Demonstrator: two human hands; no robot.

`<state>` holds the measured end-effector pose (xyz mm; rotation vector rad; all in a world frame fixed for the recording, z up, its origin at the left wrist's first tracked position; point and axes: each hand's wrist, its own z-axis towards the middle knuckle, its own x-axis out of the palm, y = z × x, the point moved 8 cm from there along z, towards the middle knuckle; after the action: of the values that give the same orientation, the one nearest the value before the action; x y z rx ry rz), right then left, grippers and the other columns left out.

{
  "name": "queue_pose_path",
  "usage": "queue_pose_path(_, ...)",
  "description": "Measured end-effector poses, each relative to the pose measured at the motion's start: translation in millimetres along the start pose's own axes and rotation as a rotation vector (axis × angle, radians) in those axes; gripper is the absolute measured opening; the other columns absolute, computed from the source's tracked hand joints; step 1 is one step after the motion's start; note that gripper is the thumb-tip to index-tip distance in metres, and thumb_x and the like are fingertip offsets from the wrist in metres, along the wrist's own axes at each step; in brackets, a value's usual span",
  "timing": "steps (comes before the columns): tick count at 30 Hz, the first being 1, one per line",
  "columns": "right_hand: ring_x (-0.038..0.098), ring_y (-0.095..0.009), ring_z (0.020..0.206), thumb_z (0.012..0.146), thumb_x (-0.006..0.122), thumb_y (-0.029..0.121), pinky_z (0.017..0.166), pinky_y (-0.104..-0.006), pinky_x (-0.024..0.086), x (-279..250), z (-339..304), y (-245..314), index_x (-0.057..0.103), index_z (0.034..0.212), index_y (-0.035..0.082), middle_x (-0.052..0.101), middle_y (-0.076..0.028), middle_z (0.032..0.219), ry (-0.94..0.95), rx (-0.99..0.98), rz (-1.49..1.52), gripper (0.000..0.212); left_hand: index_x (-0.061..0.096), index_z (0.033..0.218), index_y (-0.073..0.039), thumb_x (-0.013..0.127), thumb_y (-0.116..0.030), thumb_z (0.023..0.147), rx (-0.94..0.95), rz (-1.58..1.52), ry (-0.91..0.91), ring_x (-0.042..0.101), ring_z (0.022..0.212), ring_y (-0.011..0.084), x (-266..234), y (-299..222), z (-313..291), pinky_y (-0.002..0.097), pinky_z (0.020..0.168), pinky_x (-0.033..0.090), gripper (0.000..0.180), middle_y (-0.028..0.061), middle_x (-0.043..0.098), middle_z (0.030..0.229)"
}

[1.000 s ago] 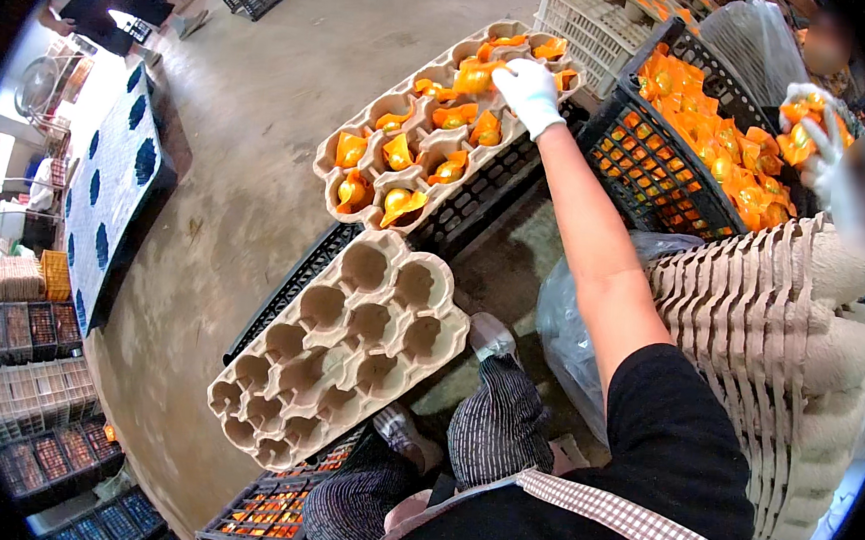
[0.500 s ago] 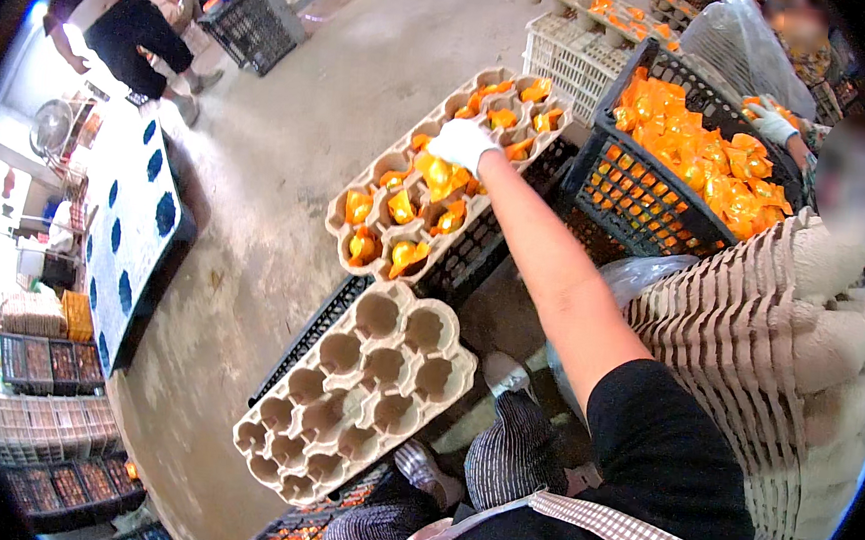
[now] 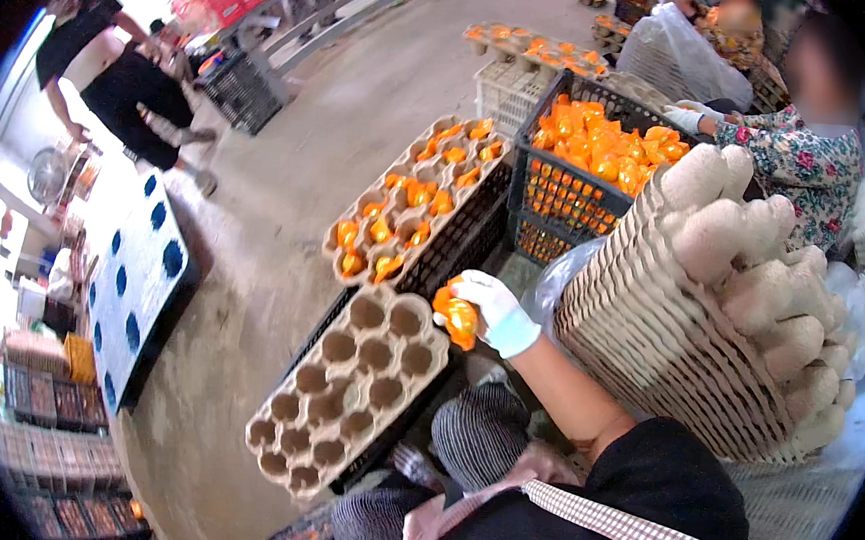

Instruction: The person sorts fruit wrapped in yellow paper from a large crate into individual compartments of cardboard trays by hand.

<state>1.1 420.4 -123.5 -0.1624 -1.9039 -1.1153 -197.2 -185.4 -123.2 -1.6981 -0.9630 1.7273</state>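
My right hand [image 3: 485, 309], in a white glove, is closed round a few shiny orange-wrapped packets [image 3: 457, 317]. It hovers beside the far right edge of a grey moulded-pulp tray [image 3: 376, 354] whose cups hold nothing. Just beyond lies a second pulp tray [image 3: 368, 263] with similar orange packets [image 3: 379, 229] in its cups. Both trays rest on black plastic crates [image 3: 467, 234]. What the wrappers contain cannot be made out. My left hand is outside the picture.
A black crate [image 3: 606, 194] heaped with orange packets stands ahead to the right. Nearer, a tall stack of pulp trays [image 3: 640, 320] leans at my right. A seated co-worker in a floral sleeve [image 3: 810, 176] is beyond it. A blue-white pallet [image 3: 138, 280] stands left, another person [image 3: 130, 78] far left.
My right hand has drawn back from the filled tray toward me and now holds orange packets beside the bare tray. My view has shifted, showing more of the tray stack and co-worker.
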Motion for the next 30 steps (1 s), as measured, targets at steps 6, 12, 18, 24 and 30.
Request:
queue_pose_path(6,0.065,-0.026,0.065,0.097,0.056,0.014,0.055,-0.0366,0.053,38.1,-118.8,-59.8,0.059,0.092,0.006,0.065,-0.012,0.082,0.104,0.307,0.176,0.01,0.061,0.119,0.008,0.065,-0.032,0.094,-0.057,-0.078,-0.037,0.059,0.1,0.0239,-89.9,69.5,4.9,0.0367,0.087,0.049,0.047,0.0141,0.064,0.115)
queue_pose_path(12,0.065,-0.024,0.07,0.098,0.055,0.02,0.058,-0.0347,0.053,122.9,-152.6,-99.3,0.058,0.097,0.005,0.062,-0.012,0.085,0.328,0.401,0.097,0.016,0.048,0.134,0.007,0.07,-0.035,0.091,-0.202,-0.188,-0.01,0.058,0.107,0.0244,-90.2,81.8,-3.0,0.0373,0.095,0.046,0.065,0.0139,0.062,0.122)
queue_pose_path(18,0.066,-0.022,0.068,0.1,0.049,0.039,0.051,-0.0327,0.055,144.5,-143.2,-162.0,0.06,0.102,0.01,0.066,-0.009,0.084,0.315,0.791,0.435,0.031,0.049,0.132,0.009,0.071,-0.032,0.091,-0.145,-0.283,-0.079,0.059,0.104,0.0253,-101.8,102.4,1.7,0.0371,0.091,0.048,0.063,0.0174,0.062,0.12)
queue_pose_path(24,0.064,-0.032,0.104,0.089,0.065,0.014,0.066,-0.0415,0.062,123.0,-146.0,-124.3,0.028,0.148,0.014,0.056,-0.016,0.127,0.466,0.607,0.061,0.069,0.067,0.094,0.003,0.077,-0.02,0.083,-0.004,-0.27,-0.236,0.057,0.067,0.014,-71.2,132.1,35.6,0.0333,0.06,0.049,0.027,0.0026,0.066,0.079)
queue_pose_path(30,0.064,-0.034,0.109,0.08,0.07,0.001,0.079,-0.0438,0.059,133.2,-151.3,-133.1,0.009,0.155,0.012,0.053,-0.021,0.128,0.5,0.457,-0.035,0.097,0.071,0.104,-0.004,0.076,-0.05,0.083,-0.038,0.028,-0.086,0.063,0.072,0.0273,-102.9,93.5,-2.9,0.0386,0.066,0.052,0.051,0.0118,0.072,0.085)
